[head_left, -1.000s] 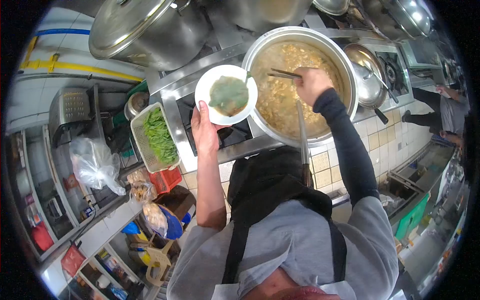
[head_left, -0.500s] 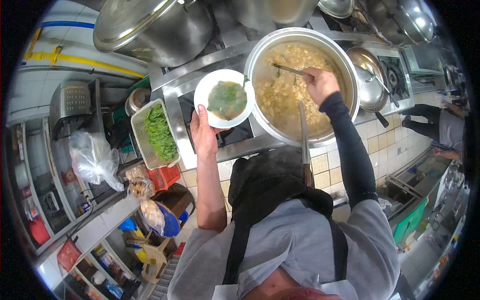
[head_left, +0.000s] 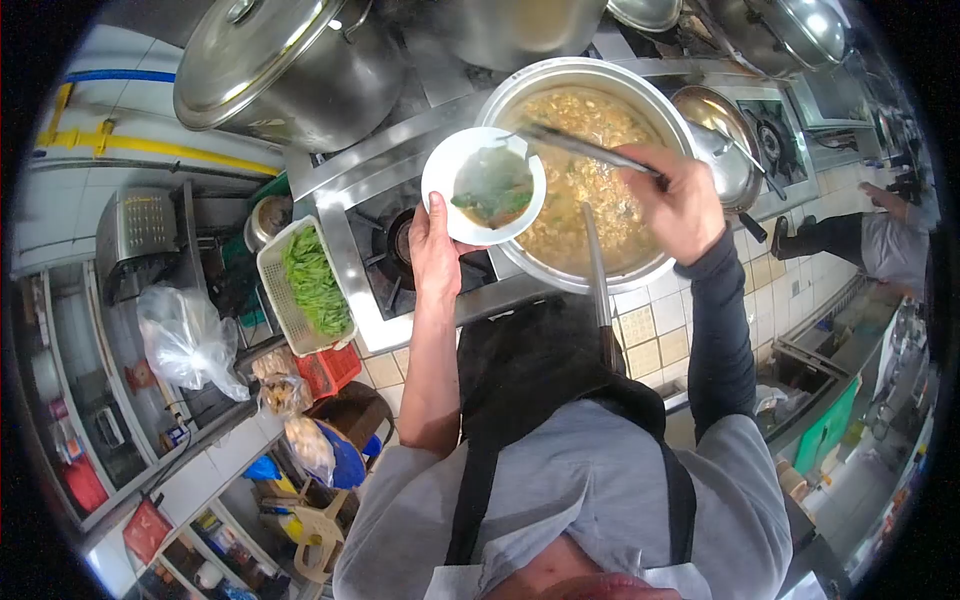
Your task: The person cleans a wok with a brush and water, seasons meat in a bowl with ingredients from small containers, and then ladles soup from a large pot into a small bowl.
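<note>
My left hand [head_left: 434, 255] grips a white bowl [head_left: 436, 170] by its near-left rim. Inside the bowl lie green leaves [head_left: 492, 190] in brownish broth. My right hand [head_left: 682, 205] is closed on metal tongs [head_left: 580, 146], whose far end reaches left to the bowl's right rim. Below them stands a large pot [head_left: 682, 140] of steaming, chunky yellow-brown stew [head_left: 572, 222]. The bowl overlaps the pot's left rim in view. A long metal handle [head_left: 597, 265] leans out of the stew over the near rim; its submerged end is hidden.
A basket [head_left: 276, 290] of leafy greens [head_left: 315, 280] sits left of the stove, beside a bare burner [head_left: 400, 240]. Lidded pots [head_left: 300, 90] stand behind. Right of the stew lie a wok [head_left: 728, 150] and another burner [head_left: 775, 140]. A person [head_left: 890, 240] is at far right.
The bowl has moved right, over the pot's left edge. My right hand has drawn back and right, and the tongs have lifted from above the stew towards the bowl's rim.
</note>
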Tool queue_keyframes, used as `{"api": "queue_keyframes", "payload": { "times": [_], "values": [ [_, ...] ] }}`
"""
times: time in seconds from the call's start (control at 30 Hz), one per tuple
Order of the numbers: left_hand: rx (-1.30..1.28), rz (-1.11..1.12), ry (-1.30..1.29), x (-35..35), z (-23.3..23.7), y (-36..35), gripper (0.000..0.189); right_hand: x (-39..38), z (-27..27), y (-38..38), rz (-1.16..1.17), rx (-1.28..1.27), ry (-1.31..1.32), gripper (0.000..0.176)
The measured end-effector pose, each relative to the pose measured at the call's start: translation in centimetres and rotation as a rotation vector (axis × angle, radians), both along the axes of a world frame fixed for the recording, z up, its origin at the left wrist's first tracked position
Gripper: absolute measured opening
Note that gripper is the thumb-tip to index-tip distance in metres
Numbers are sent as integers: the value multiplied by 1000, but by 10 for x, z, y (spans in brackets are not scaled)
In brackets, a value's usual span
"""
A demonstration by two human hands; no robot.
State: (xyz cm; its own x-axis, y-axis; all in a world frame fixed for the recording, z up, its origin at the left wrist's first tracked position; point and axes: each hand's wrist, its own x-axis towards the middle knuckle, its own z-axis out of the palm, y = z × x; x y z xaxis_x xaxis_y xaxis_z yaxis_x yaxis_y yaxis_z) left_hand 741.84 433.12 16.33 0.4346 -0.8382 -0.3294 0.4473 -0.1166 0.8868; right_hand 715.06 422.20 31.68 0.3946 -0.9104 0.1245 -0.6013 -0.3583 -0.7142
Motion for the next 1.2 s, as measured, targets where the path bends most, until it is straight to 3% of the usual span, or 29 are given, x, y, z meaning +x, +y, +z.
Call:
{"api": "queue_keyframes", "payload": {
  "times": [0.07, 0.17, 0.3, 0.47, 0.67, 0.77, 0.8, 0.93, 0.97, 1.03, 1.2],
  "values": [
    [-2, 3, 0, 0, -2, 3, 59, -18, -24, -21, -69, -15, 123, 23],
    [16, 5, -22, 4, 4, 9, 59, -22, -106, -53, -34, -145, 397, 18],
    [4, 52, -13, 12, 7, 19, 56, -11, -196, -76, -34, -77, 578, 20],
    [24, 100, -37, 24, -1, 31, 57, -16, -164, -63, -77, -153, 468, 19],
    [44, 82, -110, 20, 9, 26, 58, -15, -27, -15, -90, 7, 43, 21],
    [33, 48, -101, 14, 3, 20, 58, 5, 0, 5, 87, -13, -43, 21],
    [25, 38, -87, 11, 1, 18, 58, 10, 1, 7, 172, 10, -28, 20],
    [-5, 60, 1, 5, 2, 16, 50, 13, -5, -12, 78, -92, 47, 20],
    [6, 61, -7, 6, 2, 18, 50, 10, -14, -25, 90, -88, 176, 19],
    [29, 64, -29, 9, 5, 24, 51, 11, -53, -57, 112, -79, 427, 17],
    [97, 49, -105, 13, 4, 39, 62, 42, -165, -93, 183, -112, 654, 20]
  ]
}}
